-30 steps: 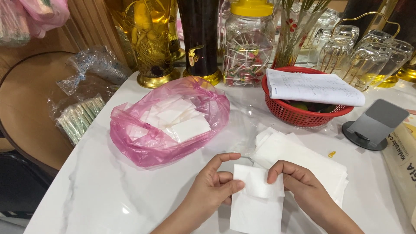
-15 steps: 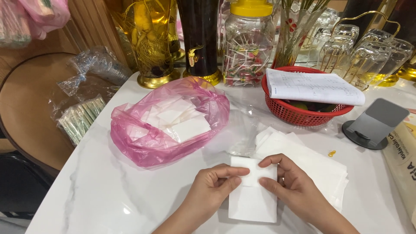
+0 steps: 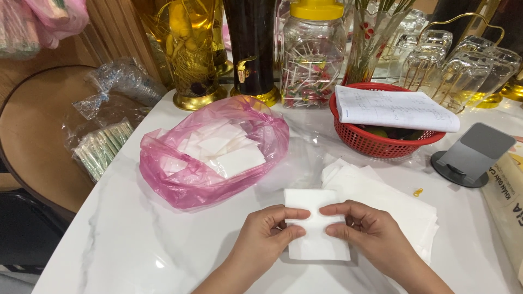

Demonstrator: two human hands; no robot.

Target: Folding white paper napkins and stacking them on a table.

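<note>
The fingers (image 3: pixel 294 213) of both hands are curled narrow and pinch a folded white napkin (image 3: pixel 316 226) from its two sides. The left hand (image 3: pixel 267 239) holds the napkin's left edge, thumb on top and fingertips pressing the paper; the right hand (image 3: pixel 368 234) grips the right edge in the same way, its index finger stretched across the middle of the napkin towards the left hand. The napkin lies flat on the white marble surface (image 3: pixel 136 245), near the front edge, and forms a small upright rectangle.

Just beside the right hand, partly under it, lies a stack of unfolded white napkins (image 3: pixel 392 201), fanned a little at its corners. To the left of the hands, and apart from them, sits a pink plastic bag (image 3: pixel 185 174), open at the top, with folded white napkins (image 3: pixel 234 158) inside. Behind the stack stands a red plastic basket (image 3: pixel 376 144) with a sheet of lined paper (image 3: pixel 392 109) laid across its rim. A grey phone stand (image 3: pixel 468 158) rests to the right of the basket, and a tiny yellow clip (image 3: pixel 417 191) lies on the surface near it. Along the back stand a clear jar with a yellow lid (image 3: pixel 315 49), a gold-footed glass vessel (image 3: pixel 190 49) and upturned drinking glasses (image 3: pixel 463 65). A clear bag of green-tipped sticks (image 3: pixel 101 147) lies on a round wooden table (image 3: pixel 32 136) at far left.
</note>
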